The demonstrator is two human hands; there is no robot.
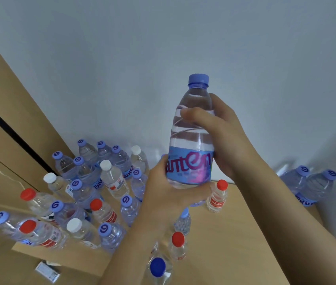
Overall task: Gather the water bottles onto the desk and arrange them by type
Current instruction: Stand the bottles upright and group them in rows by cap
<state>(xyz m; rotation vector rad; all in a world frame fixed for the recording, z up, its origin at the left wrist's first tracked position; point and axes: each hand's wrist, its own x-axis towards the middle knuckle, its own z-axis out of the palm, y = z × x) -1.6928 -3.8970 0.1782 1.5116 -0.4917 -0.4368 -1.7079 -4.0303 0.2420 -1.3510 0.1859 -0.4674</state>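
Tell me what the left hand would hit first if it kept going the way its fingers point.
The left hand grips the raised bottle from below, fingers pointing up and right. Beyond the bottle it would probably meet the right hand gripping the other side, then the wall. Depth is unclear.

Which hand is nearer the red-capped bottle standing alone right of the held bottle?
Left. The left hand cups the held bottle at its base, just beside the red-capped bottle; the right hand grips higher up.

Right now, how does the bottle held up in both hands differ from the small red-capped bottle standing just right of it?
The held bottle has a lilac cap and blue label; the small red-capped bottle has a red-printed label. The held one looks larger and is lifted; the other stands on the desk. Both are clear, capped and upright.
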